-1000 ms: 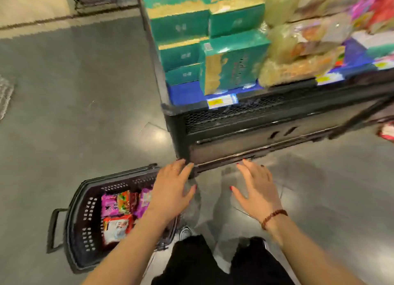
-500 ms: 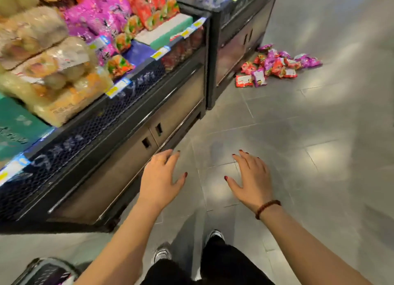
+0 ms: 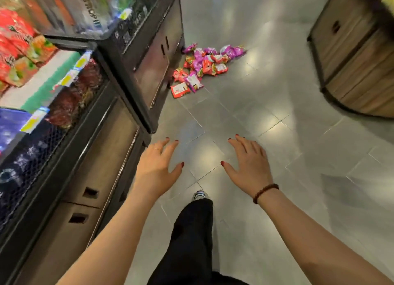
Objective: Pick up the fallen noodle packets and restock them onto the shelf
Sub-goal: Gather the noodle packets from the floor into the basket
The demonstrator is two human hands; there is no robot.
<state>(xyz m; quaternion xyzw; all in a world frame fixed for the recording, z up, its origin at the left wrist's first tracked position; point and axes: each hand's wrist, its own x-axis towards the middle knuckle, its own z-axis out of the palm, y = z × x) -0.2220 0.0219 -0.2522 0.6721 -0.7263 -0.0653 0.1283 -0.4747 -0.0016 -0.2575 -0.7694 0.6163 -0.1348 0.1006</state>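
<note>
Grey tiled floor (image 3: 266, 105) runs down a shop aisle, with a dark shelf (image 3: 49, 80) along its left edge and a wooden unit (image 3: 358, 60) at its far right corner. The fallen noodle packets (image 3: 204, 65) lie in a loose red and purple heap on the floor, well ahead of you, right at the foot of the dark cabinet (image 3: 153, 56) beyond the shelf.

Your left hand (image 3: 156, 167) and right hand (image 3: 248, 166) hang palm down over bare tiles, apart from each other. The fingers (image 3: 168, 144) are spread wide and hold nothing.

The step in hand looks like the approach, so close the gap first. Stop with the heap just in front of your feet rather than stretching for it from here. Crouch squarely to the pile.

Start with the nearest red packet (image 3: 180, 90), which lies by itself at the heap's near edge. Pinch packets by their flat sides, not their crimped ends, since the noodles inside probably crack under a hard squeeze. Gather several of one colour per trip if you can hold them flat. The red packets (image 3: 12, 50) stocked on the shelf suggest where those belong. Where the purple ones go cannot be told from here.
</note>
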